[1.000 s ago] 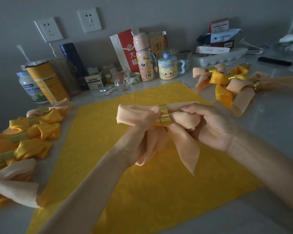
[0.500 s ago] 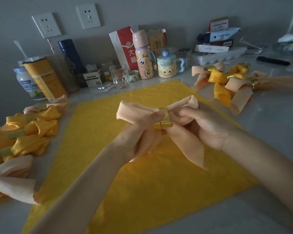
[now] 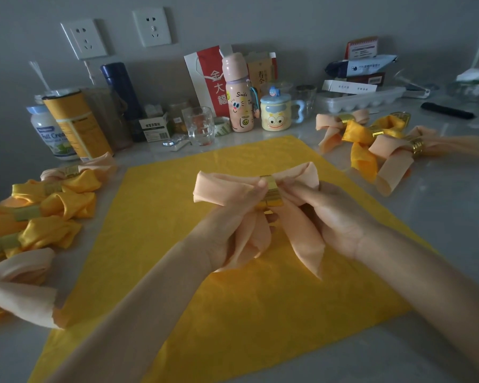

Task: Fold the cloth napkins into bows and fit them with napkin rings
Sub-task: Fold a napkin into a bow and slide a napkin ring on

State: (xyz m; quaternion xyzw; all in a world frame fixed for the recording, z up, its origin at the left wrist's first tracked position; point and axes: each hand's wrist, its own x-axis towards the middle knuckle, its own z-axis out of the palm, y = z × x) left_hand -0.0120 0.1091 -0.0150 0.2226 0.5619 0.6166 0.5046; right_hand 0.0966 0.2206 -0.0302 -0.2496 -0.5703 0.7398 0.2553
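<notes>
You hold the peach napkin [image 3: 221, 186] above the yellow cloth [image 3: 233, 313], between both hands. Your left hand [image 3: 233, 228] curls round its left loop and one tail, thumb against the gold napkin ring [image 3: 271, 193] at the middle. Your right hand [image 3: 335, 219] pinches the right loop just beside the ring, with the other tail hanging below.

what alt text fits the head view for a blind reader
A left hand and right hand hold a peach napkin bow at its gold ring above a yellow cloth. Finished bows lie on the table at both sides, with bottles and mugs along the wall.
</notes>
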